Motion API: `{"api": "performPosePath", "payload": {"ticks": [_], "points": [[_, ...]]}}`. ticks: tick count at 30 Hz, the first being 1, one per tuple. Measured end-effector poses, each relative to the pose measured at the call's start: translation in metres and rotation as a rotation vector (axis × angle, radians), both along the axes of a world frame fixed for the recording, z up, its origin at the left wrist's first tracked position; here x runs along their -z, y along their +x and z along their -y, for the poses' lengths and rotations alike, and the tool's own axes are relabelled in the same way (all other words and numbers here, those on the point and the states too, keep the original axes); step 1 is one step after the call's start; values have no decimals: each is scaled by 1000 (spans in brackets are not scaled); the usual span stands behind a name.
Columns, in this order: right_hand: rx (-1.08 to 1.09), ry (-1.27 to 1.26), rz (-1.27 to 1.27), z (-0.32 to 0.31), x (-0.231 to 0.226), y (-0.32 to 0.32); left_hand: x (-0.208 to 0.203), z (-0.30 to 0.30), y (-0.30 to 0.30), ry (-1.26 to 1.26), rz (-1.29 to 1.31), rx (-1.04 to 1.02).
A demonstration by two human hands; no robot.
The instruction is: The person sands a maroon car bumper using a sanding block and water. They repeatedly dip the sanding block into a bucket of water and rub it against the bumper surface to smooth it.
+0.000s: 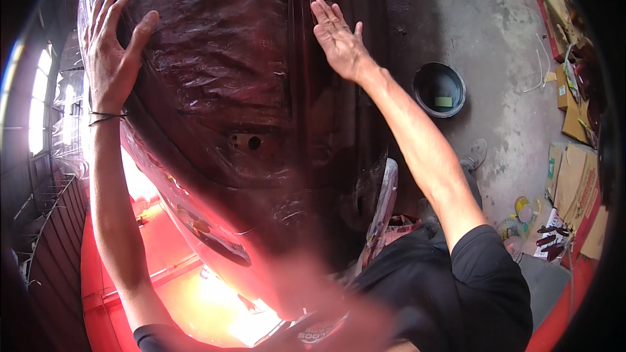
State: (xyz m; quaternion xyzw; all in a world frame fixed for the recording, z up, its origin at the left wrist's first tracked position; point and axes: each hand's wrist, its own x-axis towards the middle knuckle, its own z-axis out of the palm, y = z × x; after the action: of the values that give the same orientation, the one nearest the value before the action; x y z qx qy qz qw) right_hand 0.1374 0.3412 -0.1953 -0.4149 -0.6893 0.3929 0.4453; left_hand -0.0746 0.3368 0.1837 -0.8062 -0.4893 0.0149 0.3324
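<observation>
A dark, glossy car body (261, 221) fills the middle, with a wrinkled clear plastic sheet (215, 45) over the part between my hands. My left hand (114, 58) is at the body's upper left edge, fingers spread and holding nothing. I cannot tell whether it touches the surface. On the right, my right hand (340, 42) lies palm down over a smooth dark strip of the body beside the sheet. Its fingers are stretched out and close together; whatever may be under the palm is hidden. Nearer me, a round hole (254, 143) shows in a bare panel.
A dark bucket (440, 90) with a small yellowish block inside stands on the concrete floor (482, 19) to the right. Flattened cardboard boxes (574, 182) and litter line the far right. Bright light glows beside a red structure (107, 274) at lower left.
</observation>
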Motion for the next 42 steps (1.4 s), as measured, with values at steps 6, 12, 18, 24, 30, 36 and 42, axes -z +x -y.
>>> {"api": "performPosePath", "payload": {"ticks": [6,12,18,24,30,36,42], "points": [[-313,-13,8,273,19,-2,-2,10,-4,12,-64,-40],[-36,99,67,124,2,-11,-1,9,-9,15,-44,-16],[78,150,-72,6,-7,-20,-1,-1,-5,40,-56,16],[-312,53,40,301,4,-7,1,7,-8,41,-85,-27],[-17,204,50,77,-3,-12,1,-1,-12,55,-27,62],[56,175,-8,97,3,-29,-2,2,-15,59,-79,7],[-310,-89,60,312,58,-1,0,9,-11,51,-103,-50]]}}
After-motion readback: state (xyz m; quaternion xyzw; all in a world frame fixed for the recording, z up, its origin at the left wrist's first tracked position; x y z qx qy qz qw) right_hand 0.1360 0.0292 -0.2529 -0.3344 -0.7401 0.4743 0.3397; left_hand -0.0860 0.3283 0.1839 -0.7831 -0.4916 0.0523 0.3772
